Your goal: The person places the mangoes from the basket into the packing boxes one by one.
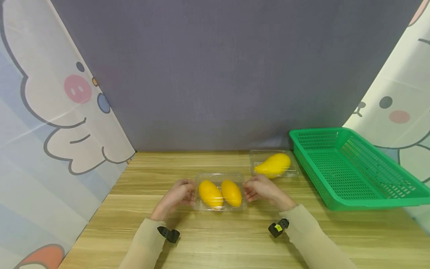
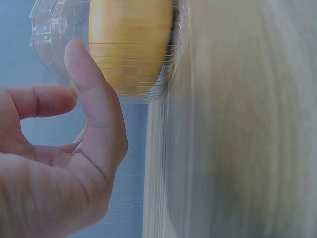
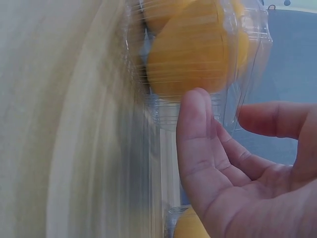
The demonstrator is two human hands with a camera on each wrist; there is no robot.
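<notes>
Two yellow mangoes [image 1: 211, 194] lie side by side inside a clear plastic box [image 1: 219, 207] in front of me. My left hand [image 1: 176, 197] holds the box's left end, its fingertips at the rim in the left wrist view. At the opposite end, my right hand [image 1: 264, 189] grips the box, with thumb and finger on either side of the rim in the right wrist view. Behind the right hand, a second clear plastic box [image 1: 294, 172] contains one longer yellow mango [image 1: 273, 165]. Whether the front box touches the table, I cannot tell.
A green perforated plastic basket [image 1: 356, 203] stands at the right, close to the second box. The wooden table [image 1: 215, 243] meets a grey panel [image 1: 215, 74] at the back. Cartoon-printed sheets [image 1: 67, 112] flank both sides.
</notes>
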